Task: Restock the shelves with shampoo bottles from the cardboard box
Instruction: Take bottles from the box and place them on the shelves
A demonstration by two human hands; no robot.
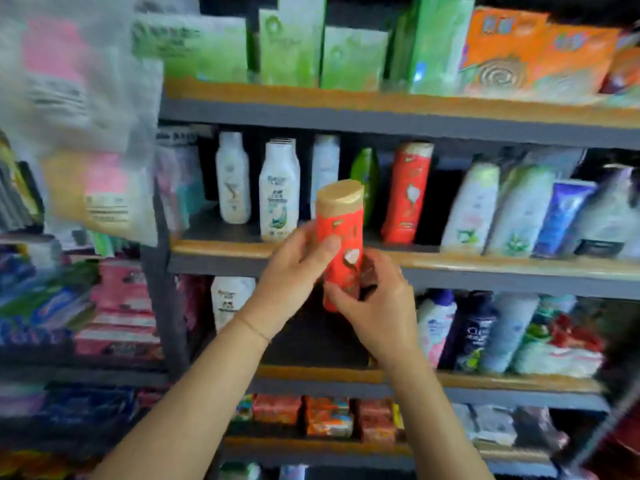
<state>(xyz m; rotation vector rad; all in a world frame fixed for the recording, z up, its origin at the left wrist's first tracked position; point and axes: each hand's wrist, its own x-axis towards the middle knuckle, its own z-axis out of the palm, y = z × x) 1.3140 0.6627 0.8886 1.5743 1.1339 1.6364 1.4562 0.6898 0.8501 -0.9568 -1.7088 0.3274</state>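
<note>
— Red plastic shampoo bottle with a gold cap (341,237): where is it sitting in the head view?

— It is not sitting anywhere; it is being held upright, tilted slightly, in front of the edge of the middle shelf (485,265), the wood-trimmed grey one. Both hands are gripping it.

— How are the hands lying on it?

— The left hand (294,271) is wrapping round the bottle's left side, its thumb pressing across the red front. The right hand (374,303) is curling round the lower part from the right, fingers closing on the base. A thin bracelet (254,327) is circling the left wrist.

— What is standing on that middle shelf?

— A matching red bottle with a gold cap (408,194) is standing just right of the held one, farther back. A green bottle (365,181) is showing behind the held cap, and two white bottles (256,188) are standing to the left. Pale bottles and a blue tube (562,216) are leaning at the right end.

— And the other shelves?

— Green cartons (291,46) and orange boxes with a spiral print (512,57) are filling the top shelf. Below the hands, white and dark bottles (478,330) are crowding the right of the lower shelf. Everything is looking blurred, so labels are unreadable. Clear packets (79,109) are hanging at the upper left.
</note>
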